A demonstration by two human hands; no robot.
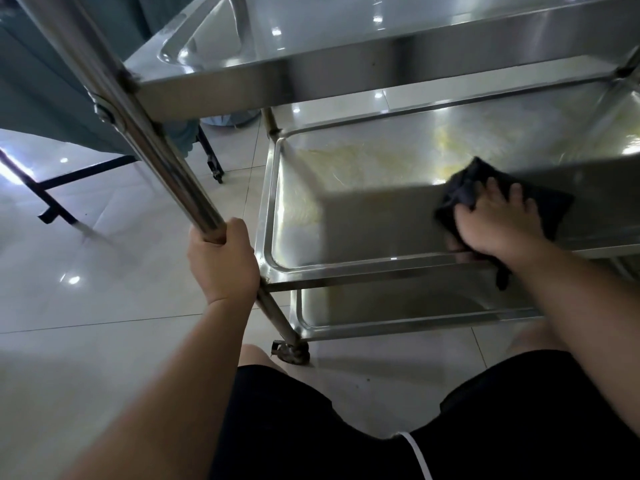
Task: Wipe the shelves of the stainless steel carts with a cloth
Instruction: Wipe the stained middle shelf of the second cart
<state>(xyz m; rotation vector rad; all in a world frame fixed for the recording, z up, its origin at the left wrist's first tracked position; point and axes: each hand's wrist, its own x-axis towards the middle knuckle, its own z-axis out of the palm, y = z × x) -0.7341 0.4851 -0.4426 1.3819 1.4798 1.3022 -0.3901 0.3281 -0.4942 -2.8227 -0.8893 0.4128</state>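
Observation:
A stainless steel cart stands in front of me with three tray shelves: a top shelf (346,74), a middle shelf (363,216) and a bottom shelf (398,306). My left hand (221,261) grips the cart's near left upright post (145,133). My right hand (498,223) lies on a dark cloth (464,188) with spread fingers, pressing it onto the middle shelf near its front rim. Part of the cloth hangs over that rim. Yellowish smears show on the back half of the middle shelf.
The cart stands on a glossy white tiled floor (104,289), with a caster (291,351) at its near left corner. A black metal frame with teal fabric (52,98) stands to the left. My knees in black shorts (311,427) are close under the cart.

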